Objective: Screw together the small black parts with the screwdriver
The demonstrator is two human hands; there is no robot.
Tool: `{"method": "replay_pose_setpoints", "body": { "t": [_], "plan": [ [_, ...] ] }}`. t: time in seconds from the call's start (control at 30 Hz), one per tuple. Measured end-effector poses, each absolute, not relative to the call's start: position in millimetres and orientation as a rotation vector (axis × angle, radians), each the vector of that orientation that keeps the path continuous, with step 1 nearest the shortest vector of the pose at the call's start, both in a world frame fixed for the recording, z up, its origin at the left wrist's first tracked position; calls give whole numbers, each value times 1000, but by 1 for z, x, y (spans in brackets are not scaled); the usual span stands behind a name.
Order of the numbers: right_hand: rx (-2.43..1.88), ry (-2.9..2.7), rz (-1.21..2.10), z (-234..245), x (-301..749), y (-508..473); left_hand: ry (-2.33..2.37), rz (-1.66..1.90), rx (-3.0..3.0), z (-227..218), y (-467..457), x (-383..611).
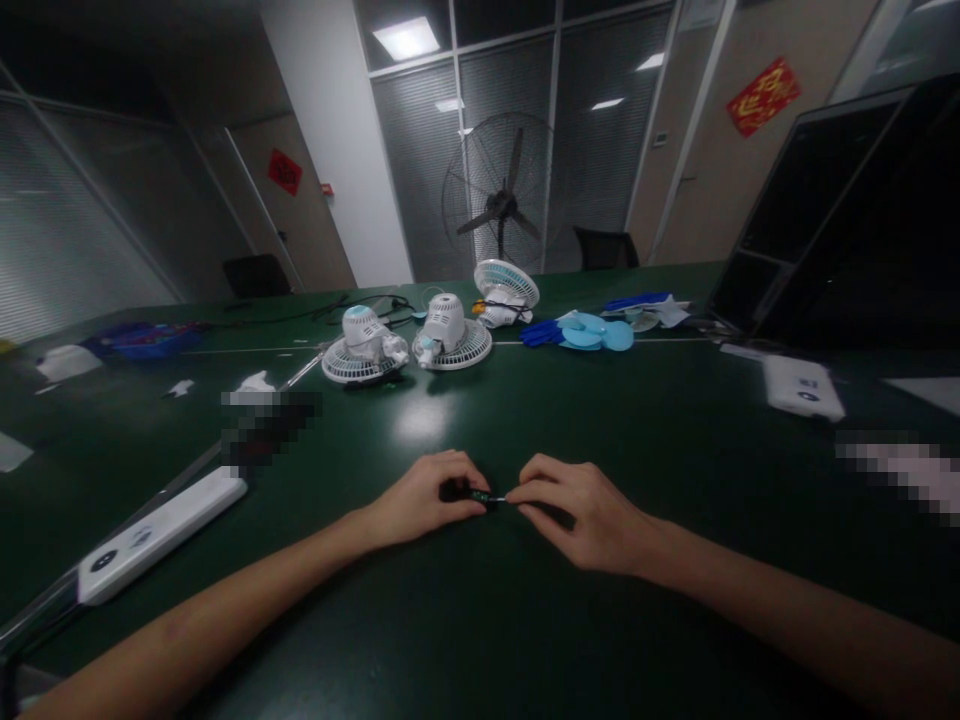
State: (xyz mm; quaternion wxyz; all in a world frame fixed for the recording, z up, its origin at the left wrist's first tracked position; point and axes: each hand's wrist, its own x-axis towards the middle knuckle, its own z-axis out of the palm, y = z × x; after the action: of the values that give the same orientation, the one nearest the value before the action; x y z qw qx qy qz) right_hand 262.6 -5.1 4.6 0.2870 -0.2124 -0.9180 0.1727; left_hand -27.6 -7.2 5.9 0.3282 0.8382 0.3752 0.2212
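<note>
Over the near middle of the green table, my left hand (435, 495) is closed around a small dark piece with green marks (480, 495); most of it is hidden by the fingers. A thin silvery shaft (498, 499) sticks out of that piece to the right. My right hand (581, 508) pinches the shaft's far end between thumb and fingertips. What lies under those fingertips is too small to make out. Both hands are close together, palms inward, just above the tabletop.
Fan heads (450, 335) with white grilles lie farther back on the table (420, 620). Light blue fan blades (596, 332) rest beside blue gloves (540, 332). A long white device (161, 535) lies left, another white device (802, 387) right. A dark monitor (817, 220) stands right.
</note>
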Motion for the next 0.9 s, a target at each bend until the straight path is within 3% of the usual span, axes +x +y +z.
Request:
{"method": "replay_pose_setpoints", "body": {
  "t": [0.9],
  "plan": [
    [-513, -2378, 415, -5, 262, -2, 771, 492, 2297, 13, -7, -35]
  ]
}}
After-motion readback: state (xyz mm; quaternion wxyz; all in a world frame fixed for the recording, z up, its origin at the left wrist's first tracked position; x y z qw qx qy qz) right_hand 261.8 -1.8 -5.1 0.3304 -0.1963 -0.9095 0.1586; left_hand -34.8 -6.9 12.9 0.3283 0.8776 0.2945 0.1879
